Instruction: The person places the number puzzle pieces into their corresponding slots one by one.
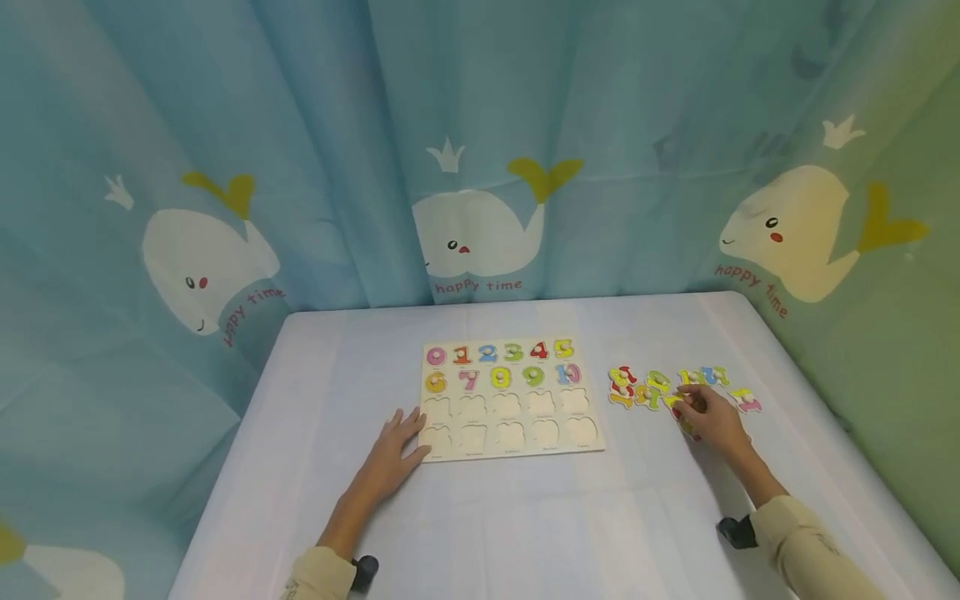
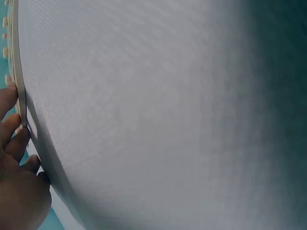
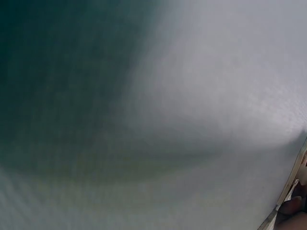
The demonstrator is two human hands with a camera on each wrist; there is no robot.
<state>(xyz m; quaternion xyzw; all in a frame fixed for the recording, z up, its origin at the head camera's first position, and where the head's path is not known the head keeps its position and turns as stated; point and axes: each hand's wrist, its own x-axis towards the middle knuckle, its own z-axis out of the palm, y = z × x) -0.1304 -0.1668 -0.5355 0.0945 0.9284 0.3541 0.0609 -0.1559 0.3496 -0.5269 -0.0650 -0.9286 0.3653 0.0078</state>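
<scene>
A wooden number puzzle board [image 1: 486, 457] lies flat on the table, its upper two rows filled with coloured knobbed numerals from 0 to 10 and its lower two rows showing bare recesses. My left hand [image 1: 395, 457] rests at the board's left edge, fingers spread. The left wrist view shows those fingers [image 2: 8, 125] against the board's side. To the right of the board, my right hand [image 1: 714, 421] pinches a small puzzle piece [image 1: 684, 423] among the loose ones, mostly hidden by the fingers. Only a few curled fingers [image 3: 291, 206] show in the right wrist view.
Loose coloured number pieces [image 1: 621, 387] lie scattered and partly overlapping right of the board, one pink and yellow piece [image 1: 745, 401] beyond my right hand. A white cloth covers the table [image 1: 510, 533]. Whale-print curtains [image 1: 480, 233] hang behind and at both sides.
</scene>
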